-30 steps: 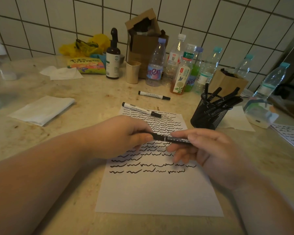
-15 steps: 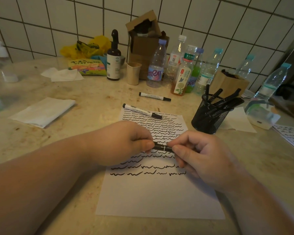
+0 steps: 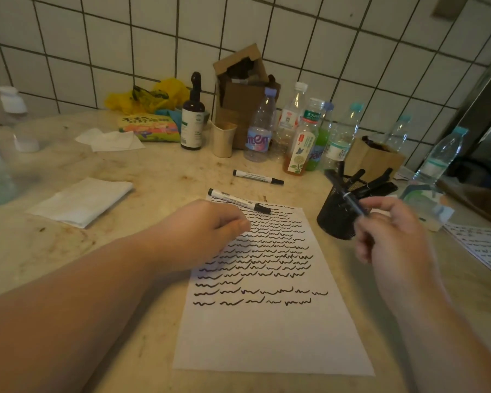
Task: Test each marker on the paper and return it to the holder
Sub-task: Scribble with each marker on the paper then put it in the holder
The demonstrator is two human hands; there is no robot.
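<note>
Gone from the middle of the sheet, your two hands have parted: a second ago both pinched one black marker over the squiggles, and now your right hand (image 3: pixel 391 234) has swung it out toward the holder (image 3: pixel 338 219) while your left hand (image 3: pixel 210 231) has settled back on the page.

Cream stone counter (image 3: pixel 153 171), a tiled wall behind and a row of plastic bottles (image 3: pixel 304 137) frame the work. Across the counter lies the paper (image 3: pixel 267 336), its upper half filled with rows of black test strokes, the lower part bare.

Your left hand rests on the paper's upper left, fingers curled under; whether a cap sits inside them cannot be told. Your right hand pinches the marker (image 3: pixel 352 202), blurred with motion, its far end tilted up and left, just in front of the black mesh holder, which stands right of the paper with several dark markers upright in it.

Two white-barrelled markers remain out: one (image 3: pixel 238 201) across the paper's top edge, another (image 3: pixel 258 177) on bare counter beyond it.

By the look of it, you are on the return step for this marker. Next comes lowering it end-first through the holder's crowded mouth, then reaching for one of the white ones.
</note>
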